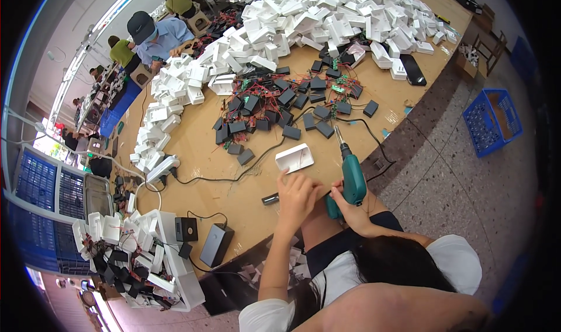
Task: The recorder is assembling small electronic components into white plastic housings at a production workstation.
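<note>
**Driver in right hand, white shell just ahead**

Head view: right hand (345,206) clamped on the teal electric screwdriver (352,177), bit pointing away; white plastic shell (295,158) lies just beyond the left hand (296,196), nearer it; left fingers curled, contents hidden.

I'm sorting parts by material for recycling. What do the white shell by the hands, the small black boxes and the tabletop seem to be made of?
The white shell looks like moulded plastic: smooth, slightly glossy, rounded corners. The small black boxes look like matte plastic, with even dark faces and crisp edges. The tabletop appears to be brown board, perhaps hardboard or cardboard: flat, dull and tan.
</note>
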### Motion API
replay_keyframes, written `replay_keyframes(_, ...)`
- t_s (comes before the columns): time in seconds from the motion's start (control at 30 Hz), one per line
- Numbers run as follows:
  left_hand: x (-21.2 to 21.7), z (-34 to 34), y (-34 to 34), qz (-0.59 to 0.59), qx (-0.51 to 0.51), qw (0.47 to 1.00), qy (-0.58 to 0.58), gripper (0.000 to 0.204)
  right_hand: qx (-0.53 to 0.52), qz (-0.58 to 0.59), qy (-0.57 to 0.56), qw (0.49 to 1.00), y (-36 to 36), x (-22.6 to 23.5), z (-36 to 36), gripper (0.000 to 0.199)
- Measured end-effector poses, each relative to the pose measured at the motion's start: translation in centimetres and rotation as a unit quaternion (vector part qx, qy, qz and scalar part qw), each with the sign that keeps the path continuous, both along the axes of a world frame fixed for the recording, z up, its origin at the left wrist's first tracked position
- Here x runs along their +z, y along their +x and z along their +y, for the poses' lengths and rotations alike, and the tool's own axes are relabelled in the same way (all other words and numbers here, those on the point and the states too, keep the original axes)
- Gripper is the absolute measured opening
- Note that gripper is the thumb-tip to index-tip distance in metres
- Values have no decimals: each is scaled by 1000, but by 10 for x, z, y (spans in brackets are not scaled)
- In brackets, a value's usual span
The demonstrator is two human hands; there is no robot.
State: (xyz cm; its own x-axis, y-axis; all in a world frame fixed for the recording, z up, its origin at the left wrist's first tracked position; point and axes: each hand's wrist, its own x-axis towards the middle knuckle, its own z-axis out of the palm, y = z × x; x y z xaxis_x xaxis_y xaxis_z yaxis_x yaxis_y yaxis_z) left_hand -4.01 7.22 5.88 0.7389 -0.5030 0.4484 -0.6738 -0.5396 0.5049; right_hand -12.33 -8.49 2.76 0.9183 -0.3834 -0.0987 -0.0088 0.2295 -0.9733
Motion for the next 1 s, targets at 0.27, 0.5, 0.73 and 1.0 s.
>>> replay_keyframes(0.27,-60,-9,46,-37,235,969,-62,12,102,21,-174,979,3,-3,-48,44)
replay_keyframes(0.5,-107,-14,63,-16,250,968,-14,11,135,60,-119,982,-8,-33,-88,29)
replay_keyframes(0.73,-112,-48,55,-25,357,934,21,13,147,53,-152,976,-3,-50,-89,24)
replay_keyframes(1.0,-130,-52,64,-61,351,933,55,12,138,-27,-269,953,24,-55,-73,24)
